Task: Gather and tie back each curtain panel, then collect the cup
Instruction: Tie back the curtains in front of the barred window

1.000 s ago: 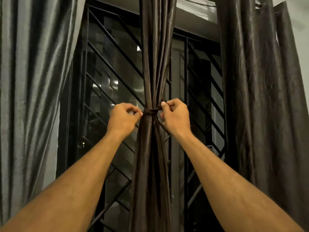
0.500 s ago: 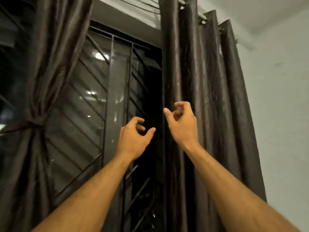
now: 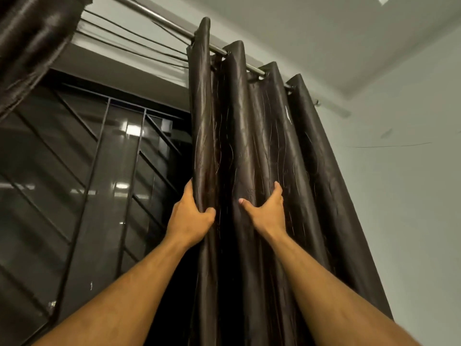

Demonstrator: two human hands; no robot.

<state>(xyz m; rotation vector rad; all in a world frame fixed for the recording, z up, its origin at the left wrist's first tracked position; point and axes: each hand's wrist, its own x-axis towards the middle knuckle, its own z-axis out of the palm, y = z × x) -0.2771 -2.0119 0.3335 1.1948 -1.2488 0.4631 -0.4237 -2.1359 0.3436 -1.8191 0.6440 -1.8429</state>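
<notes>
Head view, looking up along a window wall. Dark brown curtain panel (image 3: pixel 252 151) hanging in loose vertical folds from a metal rod (image 3: pixel 159 21), right of the window, its lower end out of frame. Left hand (image 3: pixel 192 216) at the panel's left edge, thumb in front and fingers wrapped behind the outermost fold, gripping it. Right hand (image 3: pixel 268 211) further right on the same panel, thumb spread across the front of a middle fold, fingers curled into the crease beside it, holding that fold. Both forearms raised from the bottom of the frame, hands near each other at roughly equal height. Second dark curtain (image 3: pixel 27 46) at upper left, seen only in part. Black window grille (image 3: pixel 94 186) with diagonal bars between the two curtains, glass reflecting room lights. Pale wall (image 3: pixel 404 196) to the right. Cup not visible.
</notes>
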